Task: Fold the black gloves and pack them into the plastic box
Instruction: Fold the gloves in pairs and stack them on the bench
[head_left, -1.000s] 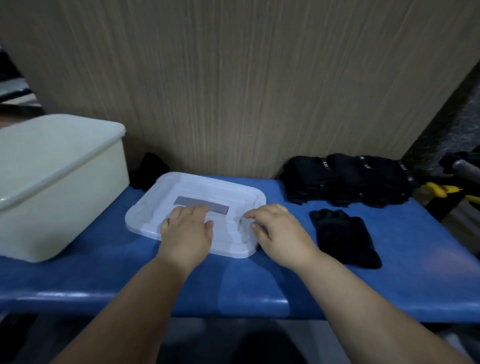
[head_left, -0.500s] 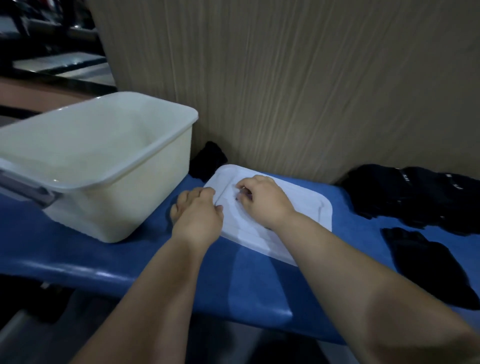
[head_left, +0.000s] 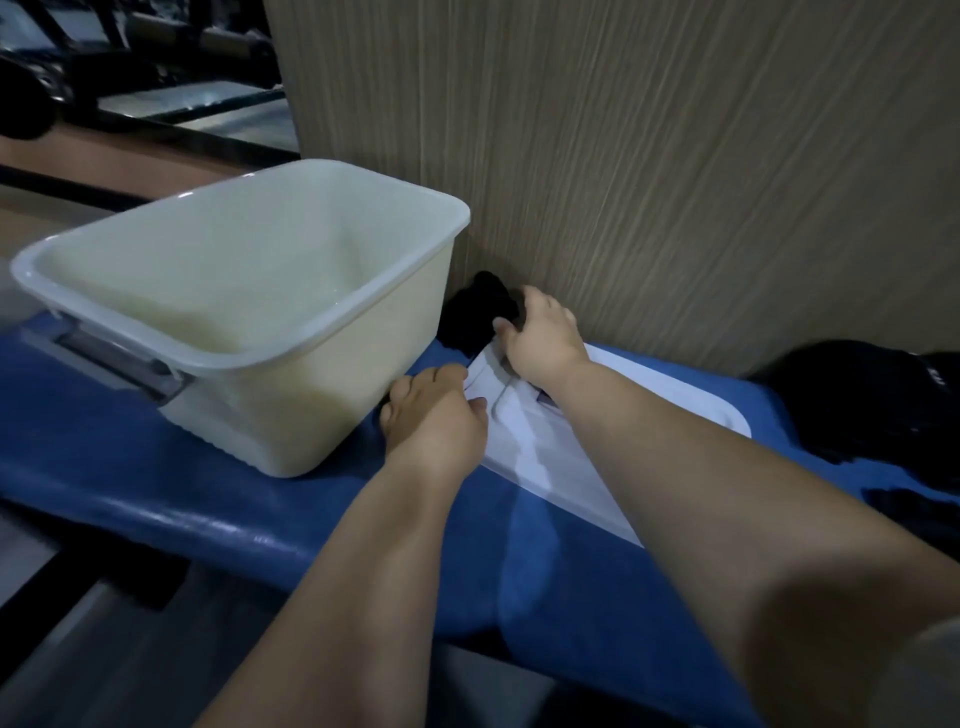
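Observation:
An open cream plastic box (head_left: 291, 415) stands empty on the left of the blue padded bench (head_left: 130, 467). Its white lid (head_left: 639, 400) lies flat to the right of it. A black glove (head_left: 475, 312) sits in the gap between box, lid and wall. My right hand (head_left: 543, 335) reaches over the lid and curls its fingers on that glove. My left hand (head_left: 434, 415) grips the lid's near-left corner, thumb on top. A pile of black gloves (head_left: 857, 400) lies at the far right, with one more glove (head_left: 924, 514) in front of it.
A wood-grain wall panel (head_left: 649, 156) rises straight behind the bench. The box has a grey latch handle (head_left: 119, 358) on its left side. Dark equipment and a floor strip show at the upper left. The bench's front edge drops off just below my forearms.
My view has swung left and closer to the box. My right hand moved from the lid's top to the black glove behind it. My left hand stays at the lid's left corner.

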